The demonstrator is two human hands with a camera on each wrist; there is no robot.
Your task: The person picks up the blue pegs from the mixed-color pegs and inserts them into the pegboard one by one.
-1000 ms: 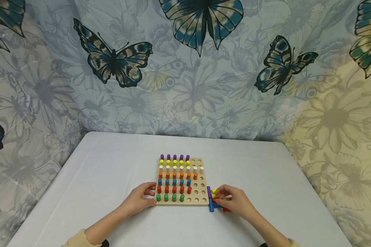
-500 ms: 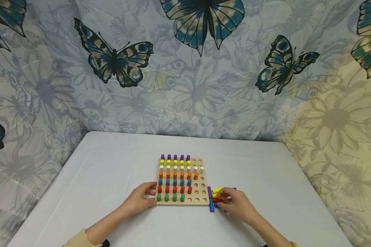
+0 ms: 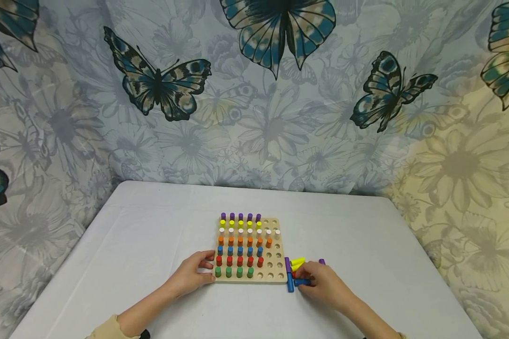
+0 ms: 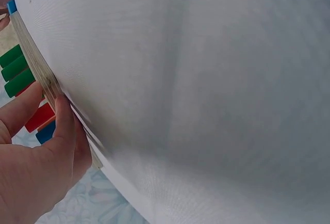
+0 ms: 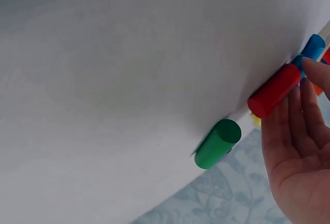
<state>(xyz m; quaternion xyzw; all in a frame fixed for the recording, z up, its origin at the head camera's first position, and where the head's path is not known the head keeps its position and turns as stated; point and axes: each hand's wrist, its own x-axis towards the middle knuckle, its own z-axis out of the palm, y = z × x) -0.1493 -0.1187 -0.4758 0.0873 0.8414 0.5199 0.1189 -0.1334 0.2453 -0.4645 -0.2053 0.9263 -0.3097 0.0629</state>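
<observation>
A wooden pegboard (image 3: 269,275) bears rows of coloured pegs, with bare holes toward its right side. My left hand (image 3: 192,274) grips the board's left edge near the front corner; the left wrist view shows thumb and fingers around the wood. Right of the board, my right hand (image 3: 322,282) pinches a blue peg (image 3: 302,282) lying among loose ones. In the right wrist view, the thumb (image 5: 315,72) meets that blue peg beside a red peg (image 5: 273,91), the other fingers extending behind it. The palm hides part of the pile in the head view.
Yellow pegs (image 3: 298,261), a purple peg (image 3: 287,264) and another blue peg (image 3: 290,282) lie along the board's right edge. A green peg (image 5: 217,144) lies apart near the right wrist. The white-covered table (image 3: 161,212) backs onto a butterfly-print cloth (image 3: 275,141).
My right hand has shifted slightly among the loose pegs. The red peg that showed between its fingers is mostly hidden now, and the blue peg shows more. My left hand stays on the board.
</observation>
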